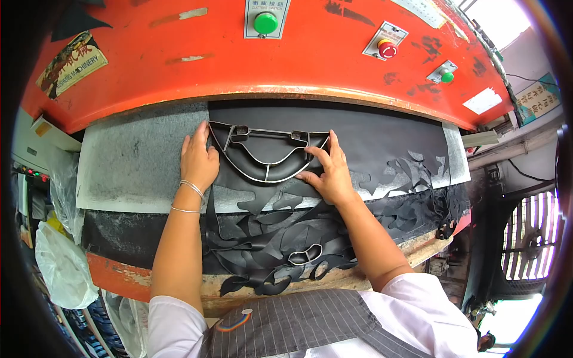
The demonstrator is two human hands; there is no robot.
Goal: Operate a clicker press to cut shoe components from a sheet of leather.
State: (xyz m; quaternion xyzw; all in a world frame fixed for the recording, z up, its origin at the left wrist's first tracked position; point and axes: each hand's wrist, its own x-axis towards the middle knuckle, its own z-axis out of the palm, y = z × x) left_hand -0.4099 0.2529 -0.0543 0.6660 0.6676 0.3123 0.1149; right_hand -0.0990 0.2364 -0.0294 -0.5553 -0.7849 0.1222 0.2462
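A curved metal cutting die [267, 177], a half-moon frame with inner braces, rests on a black sheet of material [382, 131]. My left hand [200, 160] presses against the die's left end, its fingers reaching up to the corner and the thumb by the side. My right hand [334, 173] grips the right end, with the index finger bent over the edge and the thumb at the lower curve. Straight above the die, the sheet runs back under the orange machine. Nearer to me, a second, small loop-shaped die [305, 255] lies among black offcuts [274, 230].
The orange press head [227, 65] spans the back, carrying a green button [265, 23] and a red stop button [387, 49]. A pale grey cutting board [137, 161] lies under the sheet. Clear plastic bags [62, 265] hang at the left; a fan [531, 238] stands right.
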